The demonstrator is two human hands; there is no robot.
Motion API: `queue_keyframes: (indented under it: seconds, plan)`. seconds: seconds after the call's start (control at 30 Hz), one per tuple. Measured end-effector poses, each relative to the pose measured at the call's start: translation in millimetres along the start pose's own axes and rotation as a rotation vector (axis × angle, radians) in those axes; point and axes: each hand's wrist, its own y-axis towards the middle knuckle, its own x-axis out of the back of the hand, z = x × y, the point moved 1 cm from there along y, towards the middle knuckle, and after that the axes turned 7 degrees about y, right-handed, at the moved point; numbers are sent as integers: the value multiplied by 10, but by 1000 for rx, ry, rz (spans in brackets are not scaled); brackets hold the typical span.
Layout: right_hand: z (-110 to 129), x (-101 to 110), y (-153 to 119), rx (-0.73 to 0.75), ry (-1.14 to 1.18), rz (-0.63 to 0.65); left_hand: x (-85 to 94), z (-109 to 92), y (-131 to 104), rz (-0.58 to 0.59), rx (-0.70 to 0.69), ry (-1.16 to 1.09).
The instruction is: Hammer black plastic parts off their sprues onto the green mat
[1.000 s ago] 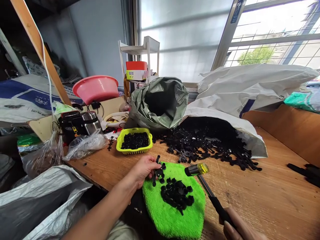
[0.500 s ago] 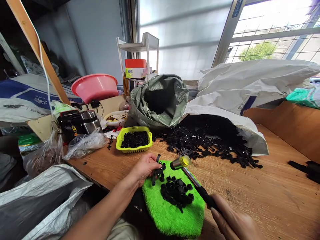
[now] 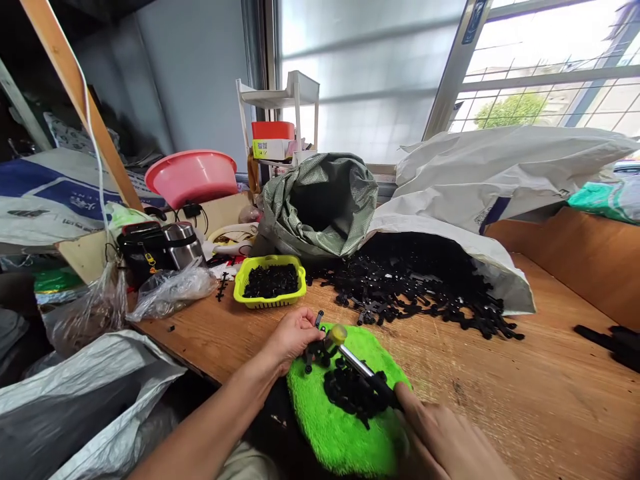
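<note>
My left hand (image 3: 299, 335) pinches a black plastic part (image 3: 309, 365) with round ends at the upper left of a green cloth (image 3: 320, 427). In my right hand (image 3: 435, 427) is the black handle of a mallet (image 3: 356, 363) with a metal shaft and a yellow face. The mallet's head is over the held part and hides some of it; whether they touch I cannot tell. Beneath the shaft, a heap of small black parts (image 3: 345, 393) lies on the cloth.
A yellow-green basket (image 3: 240, 293) of small black parts stands behind my left hand. Farther back sit an open green woven sack (image 3: 280, 213) and a white sack (image 3: 520, 287) spilling black parts (image 3: 400, 287). Plastic bags (image 3: 175, 290) and a steel flask (image 3: 184, 247) are at the left.
The mallet's head has swung left and down from beside the held part to over it, with my right hand moving left. My left hand keeps its pinch in nearly the same place.
</note>
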Motion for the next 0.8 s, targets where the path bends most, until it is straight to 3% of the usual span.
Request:
queue_keyframes:
  seconds: [0.13, 0.27, 0.47, 0.8]
  plan:
    - [-23, -120, 3, -49, -75, 101, 5, 29, 15, 27, -15, -28]
    - [-28, -174, -15, -8, -132, 206, 17, 64, 36, 19, -42, 5]
    - [23, -101, -8, 41, -163, 221, 33, 82, 32, 22, -60, 20]
    - [58, -66, -36, -2, -103, 151, 34, 32, 10, 15, 0, 63]
